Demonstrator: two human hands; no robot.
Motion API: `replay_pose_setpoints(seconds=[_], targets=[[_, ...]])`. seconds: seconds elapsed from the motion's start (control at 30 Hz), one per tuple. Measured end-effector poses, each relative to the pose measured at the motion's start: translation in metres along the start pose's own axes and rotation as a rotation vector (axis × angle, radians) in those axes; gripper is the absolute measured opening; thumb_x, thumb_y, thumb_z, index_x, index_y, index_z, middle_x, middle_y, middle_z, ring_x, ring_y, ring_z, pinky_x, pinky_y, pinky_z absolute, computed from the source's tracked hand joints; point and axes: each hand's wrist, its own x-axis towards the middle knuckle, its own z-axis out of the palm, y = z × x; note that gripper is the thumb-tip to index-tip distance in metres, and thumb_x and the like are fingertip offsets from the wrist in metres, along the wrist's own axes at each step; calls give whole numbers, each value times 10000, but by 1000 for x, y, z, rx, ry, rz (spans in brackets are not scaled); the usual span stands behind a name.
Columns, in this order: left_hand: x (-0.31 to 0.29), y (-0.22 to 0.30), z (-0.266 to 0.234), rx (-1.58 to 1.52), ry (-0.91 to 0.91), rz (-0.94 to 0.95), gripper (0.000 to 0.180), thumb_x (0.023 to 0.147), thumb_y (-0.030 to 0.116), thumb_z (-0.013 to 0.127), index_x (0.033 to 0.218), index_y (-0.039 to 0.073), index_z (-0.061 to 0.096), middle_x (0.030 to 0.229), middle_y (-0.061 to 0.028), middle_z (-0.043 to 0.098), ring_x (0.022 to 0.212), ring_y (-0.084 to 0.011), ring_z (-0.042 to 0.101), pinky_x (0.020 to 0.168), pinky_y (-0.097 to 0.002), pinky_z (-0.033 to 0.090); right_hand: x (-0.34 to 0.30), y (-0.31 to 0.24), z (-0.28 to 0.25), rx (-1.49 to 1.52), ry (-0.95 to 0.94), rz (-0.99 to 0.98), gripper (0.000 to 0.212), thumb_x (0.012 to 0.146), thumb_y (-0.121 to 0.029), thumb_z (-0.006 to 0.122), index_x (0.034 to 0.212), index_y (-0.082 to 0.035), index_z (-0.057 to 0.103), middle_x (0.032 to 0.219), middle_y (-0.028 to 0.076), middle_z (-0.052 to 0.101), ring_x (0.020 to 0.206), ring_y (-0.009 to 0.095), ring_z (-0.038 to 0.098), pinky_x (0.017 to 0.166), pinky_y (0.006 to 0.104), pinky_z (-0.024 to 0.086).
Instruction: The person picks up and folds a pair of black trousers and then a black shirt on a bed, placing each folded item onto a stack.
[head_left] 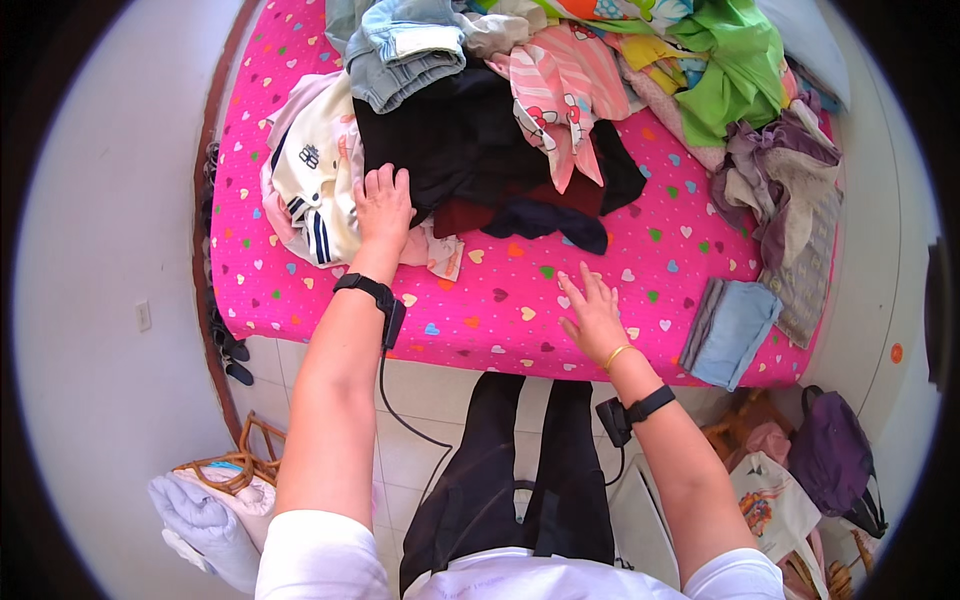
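Heart-print pink bed (470, 320): black garment (445, 130), inward from left edge; left hand (383, 207) at its left side, fingers extended, grip unclear; right hand (597, 322) open, toward front edge; folded blue cloth (745, 325), front right corner.

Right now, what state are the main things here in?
Left grip: at the black cloth, hold unclear
Right grip: open, holding nothing
Black cloth: spread out, partly covered
Denim garment: bunched up
Pink-striped cloth: crumpled
Green cloth: crumpled
Cream garment: rumpled
Light-blue cloth: folded
Bedspread: spread out
Purple bag: whether closed, can't tell
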Motion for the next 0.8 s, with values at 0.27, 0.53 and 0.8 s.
replay_pose_setpoints(seconds=[0.27,0.53,0.8], targets=[[1,-1,4,-58,139,0,236,872,80,589,1098,147,599,1023,-97,552,955,-323,628,767,-459,561,-14,6,8,10,5,13,810,871,-192,733,1574,-236,334,1630,213,214,1454,449,300,1166,652,267],[-34,16,-21,-454,48,128,194,826,32,624,1008,71,571,979,-179,554,871,-390,641,743,-484,563,-12,-3,7,116,-46,-31,782,889,-200,719,1570,-191,336,1587,231,314,1427,409,380,1154,610,333],[-126,102,-90,-994,17,209,231,774,-11,642,998,33,606,962,-175,570,884,-383,629,775,-457,539,-4,-40,-10,389,104,-209,978,833,-145,774,1609,-161,179,1553,245,371,1382,426,442,1129,457,423]])
